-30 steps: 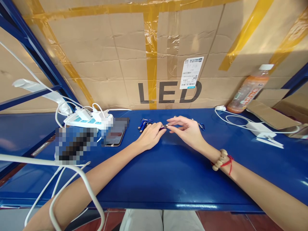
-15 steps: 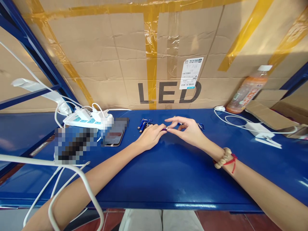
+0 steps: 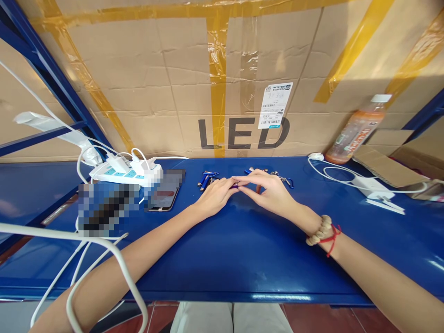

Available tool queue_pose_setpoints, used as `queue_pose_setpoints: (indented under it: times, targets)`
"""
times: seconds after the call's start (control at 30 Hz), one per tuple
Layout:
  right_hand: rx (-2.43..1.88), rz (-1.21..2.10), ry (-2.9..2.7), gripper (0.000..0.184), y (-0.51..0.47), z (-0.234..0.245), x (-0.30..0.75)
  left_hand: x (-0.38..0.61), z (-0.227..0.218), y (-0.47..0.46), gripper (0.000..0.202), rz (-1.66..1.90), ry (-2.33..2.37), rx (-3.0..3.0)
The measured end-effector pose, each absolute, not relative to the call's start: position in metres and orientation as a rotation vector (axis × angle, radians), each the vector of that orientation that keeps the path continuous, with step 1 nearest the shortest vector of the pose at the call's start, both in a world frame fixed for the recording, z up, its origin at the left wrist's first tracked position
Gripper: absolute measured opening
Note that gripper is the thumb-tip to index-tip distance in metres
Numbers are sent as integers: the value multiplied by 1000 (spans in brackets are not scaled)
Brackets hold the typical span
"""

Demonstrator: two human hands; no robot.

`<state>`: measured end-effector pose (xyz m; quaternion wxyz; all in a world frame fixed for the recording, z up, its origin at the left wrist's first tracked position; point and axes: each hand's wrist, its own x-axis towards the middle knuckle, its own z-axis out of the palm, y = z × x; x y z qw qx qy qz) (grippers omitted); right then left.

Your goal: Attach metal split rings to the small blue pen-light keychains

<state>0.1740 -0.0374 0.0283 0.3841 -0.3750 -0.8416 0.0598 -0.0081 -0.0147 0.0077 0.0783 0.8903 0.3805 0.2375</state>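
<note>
Two hands meet over one small dark piece (image 3: 236,185), held low over the blue table (image 3: 243,259), about mid-width and toward the back, right where the fingertips come together. The left hand (image 3: 215,196) lies palm down, fingers curled in tight, tips on the left end of the piece. The right hand (image 3: 270,193) comes in from the other side, index finger and thumb closed narrow on it, the other fingers loosely bent. Way too small to tell what the piece is, or whether it touches the table.

Just beside the left hand, a bit further back, lies a little pile of blue bits (image 3: 207,178). Behind the right hand there's another bunch of blue and metal bits (image 3: 282,177), also on the table. The right wrist wears a bead bracelet (image 3: 318,230) with a red string (image 3: 332,236) next to it.

Further left a phone (image 3: 165,194) lies flat, close by a white power strip (image 3: 121,175) with plugs (image 3: 120,163) in it. Off to the right, well apart from the hands, a white charger (image 3: 373,187) sits with its cable (image 3: 315,156) looped on the table, and an orange bottle (image 3: 357,129) stands right by the big cardboard box (image 3: 156,92) marked LED that runs along the back. A white label (image 3: 275,105) is stuck on the box. A thick white cable loop (image 3: 52,232) hangs near the camera at lower left.
</note>
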Motion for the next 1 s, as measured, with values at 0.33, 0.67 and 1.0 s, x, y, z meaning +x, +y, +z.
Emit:
queue_pose_setpoints:
  times: [0.33, 0.67, 1.0]
  targets:
    - [-1404, -200, -2056, 26, -33, 34, 185, -8, 8, -16, 12, 874, 1058, 2544]
    - [-2131, -283, -2162, 27, -20, 29, 206, -8, 10, -15, 10, 883, 950, 2643]
    - [-2163, -271, -2112, 18, -19, 31, 206, -8, 10, -16, 12, 910, 948, 2655]
